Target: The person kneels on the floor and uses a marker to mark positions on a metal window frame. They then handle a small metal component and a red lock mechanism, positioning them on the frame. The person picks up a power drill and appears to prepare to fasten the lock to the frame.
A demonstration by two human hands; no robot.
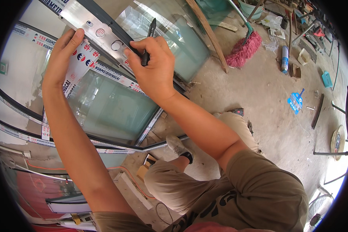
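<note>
A silver metal plate with round and oval cut-outs [108, 36] lies along the dark metal profile of a glazed door frame [97, 13]. My left hand [62, 58] holds the plate's lower edge, thumb at the edge and the fingers partly hidden behind. In my right hand [156, 62] is a black marker pen [152, 29], its pointed end up and away from the plate. The right thumb and fingers rest around the plate's near end. Below the plate, printed protective film [81, 58] covers the frame's face, and a greenish glass pane [113, 107] fills the opening.
A wooden pole [210, 34] leans right of the frame, beside a pink mop [245, 49]. On the concrete floor lie a spray can or sealant canister [284, 59], a blue card [295, 101] and a dark strip [317, 111]. An orange cable [130, 177] runs near my legs.
</note>
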